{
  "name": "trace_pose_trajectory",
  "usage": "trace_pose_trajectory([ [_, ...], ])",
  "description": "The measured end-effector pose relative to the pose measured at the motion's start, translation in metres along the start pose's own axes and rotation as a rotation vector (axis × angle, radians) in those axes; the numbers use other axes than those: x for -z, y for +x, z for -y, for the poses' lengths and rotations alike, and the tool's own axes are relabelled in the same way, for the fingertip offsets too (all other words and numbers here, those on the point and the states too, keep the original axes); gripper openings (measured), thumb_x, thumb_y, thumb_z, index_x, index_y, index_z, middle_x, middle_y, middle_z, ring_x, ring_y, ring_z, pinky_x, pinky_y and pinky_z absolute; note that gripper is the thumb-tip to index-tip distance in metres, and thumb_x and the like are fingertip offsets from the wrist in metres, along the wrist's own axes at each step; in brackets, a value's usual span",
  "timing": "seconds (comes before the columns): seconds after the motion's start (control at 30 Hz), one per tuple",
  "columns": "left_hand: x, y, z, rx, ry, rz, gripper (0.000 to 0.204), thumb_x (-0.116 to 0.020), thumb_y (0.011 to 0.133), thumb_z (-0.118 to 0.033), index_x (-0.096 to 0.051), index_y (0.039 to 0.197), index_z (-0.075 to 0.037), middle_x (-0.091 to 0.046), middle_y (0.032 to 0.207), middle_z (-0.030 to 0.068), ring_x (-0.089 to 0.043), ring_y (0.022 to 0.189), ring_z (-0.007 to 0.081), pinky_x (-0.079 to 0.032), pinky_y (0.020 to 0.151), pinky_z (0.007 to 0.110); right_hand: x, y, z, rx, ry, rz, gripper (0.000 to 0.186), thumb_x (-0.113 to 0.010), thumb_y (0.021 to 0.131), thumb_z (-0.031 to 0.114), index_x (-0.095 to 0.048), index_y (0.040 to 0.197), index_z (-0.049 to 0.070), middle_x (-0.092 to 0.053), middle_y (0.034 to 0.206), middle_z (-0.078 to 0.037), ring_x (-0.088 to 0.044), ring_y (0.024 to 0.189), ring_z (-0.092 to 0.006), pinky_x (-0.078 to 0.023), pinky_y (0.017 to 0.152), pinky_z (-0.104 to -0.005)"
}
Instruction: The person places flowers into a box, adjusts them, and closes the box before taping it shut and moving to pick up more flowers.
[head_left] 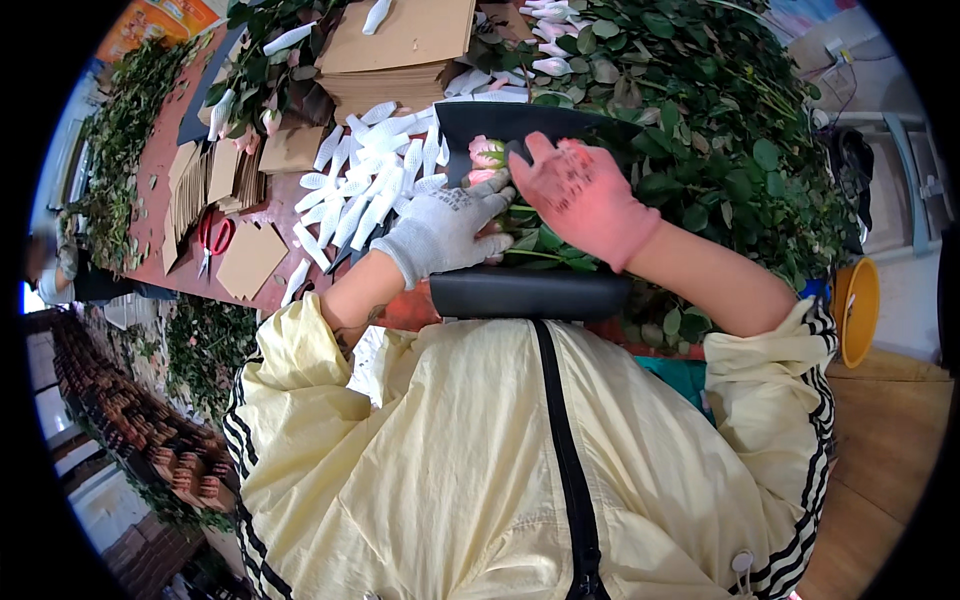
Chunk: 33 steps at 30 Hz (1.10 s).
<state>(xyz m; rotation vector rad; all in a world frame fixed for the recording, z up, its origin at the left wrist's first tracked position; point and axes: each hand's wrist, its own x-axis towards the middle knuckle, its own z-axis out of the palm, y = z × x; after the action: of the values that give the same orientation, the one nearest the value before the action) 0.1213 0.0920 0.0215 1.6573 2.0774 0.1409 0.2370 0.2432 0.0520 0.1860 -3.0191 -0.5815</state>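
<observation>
The left hand [440,228], in a grey glove, lies with its fingers curled over the pink rose heads [484,158] and the top of the stems [540,240]. The right hand [585,198], in a pink glove, presses flat and open-fingered on the same bunch from the other side, its fingertips at the edge of the dark sheet [530,125] beyond. The two hands nearly touch, both closed down on the roses rather than apart. The bunch lies between them on a dark tray [530,295] close to the body, its long axis running from the heads, up and left under the left fingertips, to the leafy stems, down and right under the right palm. The left hand is the nearer to the heads. Left of the left hand a scatter of white net sleeves [365,185] covers the bench [160,150]; further left lie red scissors [212,240] and cardboard pieces [250,258]. Right of the right hand is a heap of green leaves [720,140].
</observation>
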Motion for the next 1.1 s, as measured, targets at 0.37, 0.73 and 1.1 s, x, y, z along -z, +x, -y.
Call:
trace_pose_trajectory([
  [0.37,-0.016,-0.008,0.007,-0.005,-0.064,-0.113,0.061,-0.056,0.082,-0.040,-0.046,0.134,-0.010,-0.039,0.144,0.0083,-0.057,0.108,0.0279,-0.044,0.089,0.038,-0.067,0.024,-0.010,-0.043,0.159,-0.081,0.012,-0.049,0.082,0.012,-0.053,0.091,0.006,-0.060,0.083,-0.011,-0.064,0.072,-0.0275,-0.052,0.060,-0.0354],
  [0.73,-0.024,-0.005,0.008,0.032,-0.061,-0.118,0.056,-0.054,0.083,-0.037,-0.048,0.130,-0.008,-0.043,0.140,0.0112,-0.058,0.108,0.0320,-0.046,0.091,0.040,-0.072,0.029,-0.002,-0.031,0.050,0.068,0.017,-0.050,0.082,0.013,-0.055,0.097,0.006,-0.062,0.084,-0.010,-0.065,0.072,-0.0216,-0.052,0.058,-0.0315],
  [1.1,-0.025,-0.007,0.005,-0.001,-0.018,-0.194,0.054,-0.053,0.084,-0.037,-0.049,0.131,-0.010,-0.041,0.142,0.0086,-0.057,0.111,0.0274,-0.045,0.091,0.038,-0.072,0.025,-0.008,-0.007,0.108,0.150,0.036,-0.051,0.081,0.018,-0.053,0.117,0.015,-0.055,0.106,-0.013,-0.063,0.082,-0.0256,-0.051,0.065,-0.0354],
])
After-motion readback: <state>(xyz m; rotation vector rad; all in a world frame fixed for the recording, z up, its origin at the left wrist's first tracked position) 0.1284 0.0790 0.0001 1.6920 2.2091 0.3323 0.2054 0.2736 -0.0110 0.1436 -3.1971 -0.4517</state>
